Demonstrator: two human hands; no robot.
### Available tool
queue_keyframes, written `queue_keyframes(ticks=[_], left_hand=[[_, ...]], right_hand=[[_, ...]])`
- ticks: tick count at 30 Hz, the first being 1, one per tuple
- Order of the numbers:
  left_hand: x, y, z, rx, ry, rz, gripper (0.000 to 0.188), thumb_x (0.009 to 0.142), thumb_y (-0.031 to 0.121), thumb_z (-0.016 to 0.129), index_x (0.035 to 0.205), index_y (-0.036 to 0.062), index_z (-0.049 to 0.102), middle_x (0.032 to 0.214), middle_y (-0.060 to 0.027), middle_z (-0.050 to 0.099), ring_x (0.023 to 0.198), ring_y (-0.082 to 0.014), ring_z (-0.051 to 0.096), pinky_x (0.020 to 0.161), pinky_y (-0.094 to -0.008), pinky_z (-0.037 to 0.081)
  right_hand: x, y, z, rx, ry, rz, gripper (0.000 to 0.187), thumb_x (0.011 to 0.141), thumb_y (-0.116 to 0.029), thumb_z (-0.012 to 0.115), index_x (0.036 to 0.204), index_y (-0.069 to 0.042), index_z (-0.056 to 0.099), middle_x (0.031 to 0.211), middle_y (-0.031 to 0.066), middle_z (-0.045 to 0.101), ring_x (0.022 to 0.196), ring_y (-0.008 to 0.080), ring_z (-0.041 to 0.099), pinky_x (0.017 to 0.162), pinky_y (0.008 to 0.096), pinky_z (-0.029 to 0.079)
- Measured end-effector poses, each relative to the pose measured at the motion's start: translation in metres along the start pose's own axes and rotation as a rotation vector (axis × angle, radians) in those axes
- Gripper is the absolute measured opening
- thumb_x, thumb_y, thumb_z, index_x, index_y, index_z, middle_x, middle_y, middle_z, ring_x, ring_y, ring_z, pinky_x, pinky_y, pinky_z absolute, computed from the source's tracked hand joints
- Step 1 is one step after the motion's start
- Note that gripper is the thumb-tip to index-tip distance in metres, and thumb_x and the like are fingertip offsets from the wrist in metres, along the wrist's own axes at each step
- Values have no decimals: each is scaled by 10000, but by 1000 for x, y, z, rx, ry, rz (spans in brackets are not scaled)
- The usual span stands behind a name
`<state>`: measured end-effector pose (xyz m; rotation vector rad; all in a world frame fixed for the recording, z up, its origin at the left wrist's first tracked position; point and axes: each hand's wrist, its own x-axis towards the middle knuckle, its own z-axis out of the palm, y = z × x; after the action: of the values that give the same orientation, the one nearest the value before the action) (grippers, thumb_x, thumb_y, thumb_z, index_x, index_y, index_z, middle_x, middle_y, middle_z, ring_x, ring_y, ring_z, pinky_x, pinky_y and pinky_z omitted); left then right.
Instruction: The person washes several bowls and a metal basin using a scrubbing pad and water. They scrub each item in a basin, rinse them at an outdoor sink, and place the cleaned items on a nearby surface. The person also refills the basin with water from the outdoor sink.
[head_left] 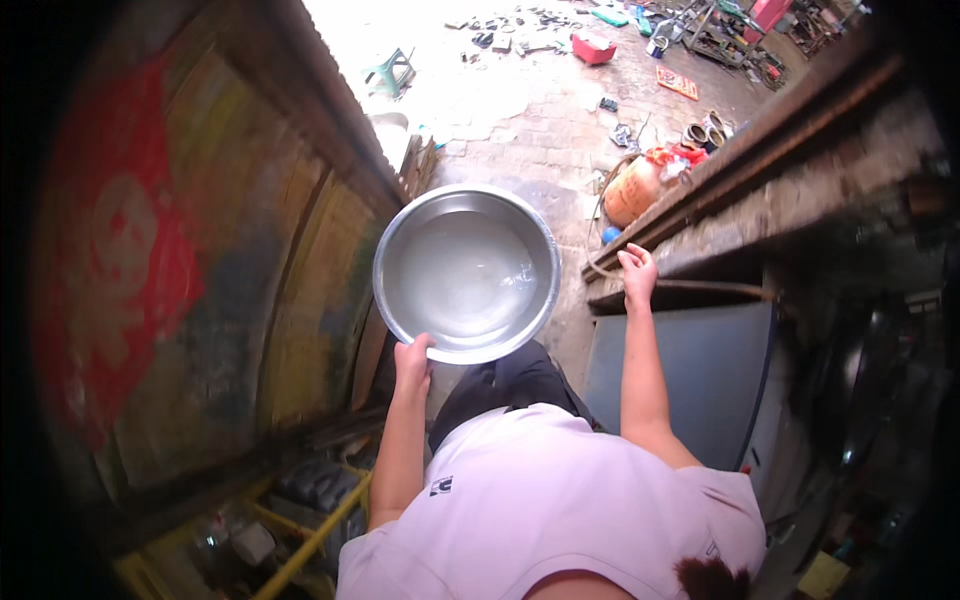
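A wide round metal basin (392, 325) is in front of my body, with what looks like clear water shining inside it. My left hand (412, 364) grips its near-left rim, thumb over the edge. Away from the basin, to its right, my right hand (638, 270) is raised beside the wooden door frame (690, 215). Its fingers are curled together and I see nothing in them. A thin pale hose or cord (700, 287) runs close by that hand.
A wooden door with a red paper (120, 240) stands at left. A grey flat-topped surface (680, 370) is at right. Outside, on the brick paving (520, 160), are an orange rounded container (632, 192), a green stool (390, 72), a red basin (593, 48) and scattered items.
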<state>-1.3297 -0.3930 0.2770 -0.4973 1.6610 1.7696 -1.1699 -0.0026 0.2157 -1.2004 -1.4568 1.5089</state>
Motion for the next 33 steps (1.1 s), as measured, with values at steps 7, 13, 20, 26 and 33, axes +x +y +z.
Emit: queue_keyframes(ticks=[7,13,20,26,33], left_hand=[[131,93,164,122,-140,-62,298,667,34,554,945,-73,547,794,-94,584,671,-195,595,587,-315,500],[236,145,297,216,-200,-85,278,668,46,563,923,-65,563,787,-106,589,669,-209,595,559,-313,486],[357,219,426,452,-238,-12,352,670,110,606,983,-49,583,797,-139,624,661,-219,611,516,-338,491],[483,225,525,567,-525,-7,330,667,143,606,943,-34,634,793,-145,643,656,-238,649,506,-357,535],[637,222,604,696,-786,41,240,671,149,600,812,-37,654,694,-122,637,528,-216,622,446,-349,514]], right_hand=[[147,-29,47,-9,-135,62,315,878,-223,597,1102,-3,571,1027,47,613,936,97,560,815,244,436],[253,-70,123,261,-531,490,491,840,-178,634,1251,0,432,1133,82,544,1019,180,528,852,312,441],[372,-56,143,191,-292,362,500,744,-6,571,1222,30,427,1091,112,557,959,224,563,834,343,468],[442,-54,165,269,-46,329,520,703,19,507,1216,48,423,1104,123,534,983,245,536,844,353,447],[527,-24,219,35,288,398,521,660,-19,510,1172,59,452,1062,154,546,860,271,565,716,390,488]])
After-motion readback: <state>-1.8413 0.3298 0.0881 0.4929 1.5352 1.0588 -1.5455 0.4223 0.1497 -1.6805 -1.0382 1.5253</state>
